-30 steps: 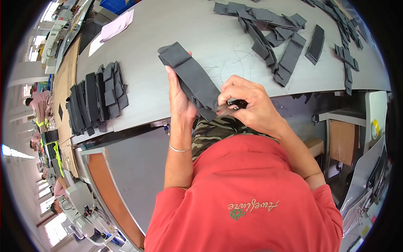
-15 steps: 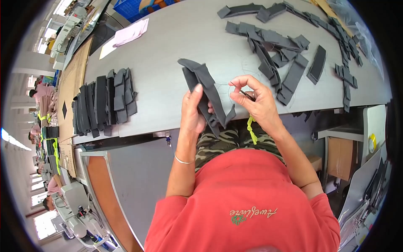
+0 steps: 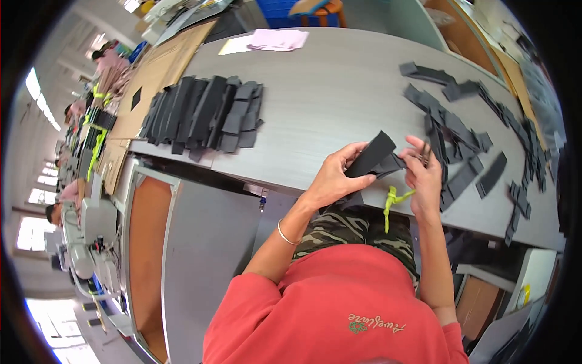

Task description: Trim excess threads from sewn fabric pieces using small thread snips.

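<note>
My left hand (image 3: 339,175) is closed around a folded dark grey fabric strip (image 3: 371,155), with the thumb on its near side and one end pointing up. Beside it, my right hand (image 3: 424,173) has thumb and forefinger together at the strip's right end. Small dark thread snips (image 3: 426,149) sit within its fingers, mostly hidden by them. From that hand hangs a knotted neon-yellow tie (image 3: 391,203). Both hands are just above the table's near edge.
On the grey table (image 3: 327,91), a row of dark strips (image 3: 206,112) lies left; loose strips (image 3: 454,130) are scattered right. Pink cloth (image 3: 277,39) lies at the far edge. A metal-framed cabinet (image 3: 206,242) stands below. People in pink (image 3: 109,59) sit among sewing machines at far left.
The view has turned, shifting the table's contents rightward. My left hand has tilted the strip, and my right hand has come from apart to its end. The snips stay in my right hand.
</note>
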Tool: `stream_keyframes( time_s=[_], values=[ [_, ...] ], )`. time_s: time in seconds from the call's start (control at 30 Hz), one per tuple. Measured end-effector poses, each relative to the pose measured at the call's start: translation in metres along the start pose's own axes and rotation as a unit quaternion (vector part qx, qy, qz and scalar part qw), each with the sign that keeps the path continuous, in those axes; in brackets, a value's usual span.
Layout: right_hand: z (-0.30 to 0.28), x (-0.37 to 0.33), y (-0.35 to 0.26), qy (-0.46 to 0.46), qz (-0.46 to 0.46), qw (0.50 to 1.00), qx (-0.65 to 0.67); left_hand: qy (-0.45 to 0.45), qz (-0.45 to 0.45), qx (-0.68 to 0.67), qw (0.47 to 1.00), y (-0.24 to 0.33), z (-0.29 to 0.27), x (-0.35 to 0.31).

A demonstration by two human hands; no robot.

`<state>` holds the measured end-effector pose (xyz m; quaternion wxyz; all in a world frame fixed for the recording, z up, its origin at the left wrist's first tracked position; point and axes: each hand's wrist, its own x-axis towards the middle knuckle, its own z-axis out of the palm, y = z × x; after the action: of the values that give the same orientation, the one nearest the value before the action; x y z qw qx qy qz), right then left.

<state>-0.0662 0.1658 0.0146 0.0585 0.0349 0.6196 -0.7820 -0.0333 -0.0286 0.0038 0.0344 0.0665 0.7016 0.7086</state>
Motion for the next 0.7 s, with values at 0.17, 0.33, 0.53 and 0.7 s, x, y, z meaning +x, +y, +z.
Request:
stream_keyframes(
  time_s=[0.17, 0.33, 0.53, 0.7],
  values=[
    [-0.029, 0.010, 0.016, 0.046, -0.008, 0.999, -0.019, 0.231, 0.101, 0.296, 0.922, 0.019, -0.097, 0.016],
    [-0.051, 0.003, 0.017, 0.084, 0.009, 0.993, -0.082, 0.361, 0.198, 0.617, 0.671, 0.064, -0.236, 0.046],
    [-0.081, -0.001, 0.017, 0.166, -0.164, 0.919, -0.316, 0.290, -0.119, 0.791, 0.525, -0.016, -0.336, 0.059],
    [-0.108, -0.003, 0.024, 0.238, -0.179, 0.844, -0.445, 0.332, 0.084, 0.761, 0.550, -0.016, -0.387, 0.049]
  ],
)
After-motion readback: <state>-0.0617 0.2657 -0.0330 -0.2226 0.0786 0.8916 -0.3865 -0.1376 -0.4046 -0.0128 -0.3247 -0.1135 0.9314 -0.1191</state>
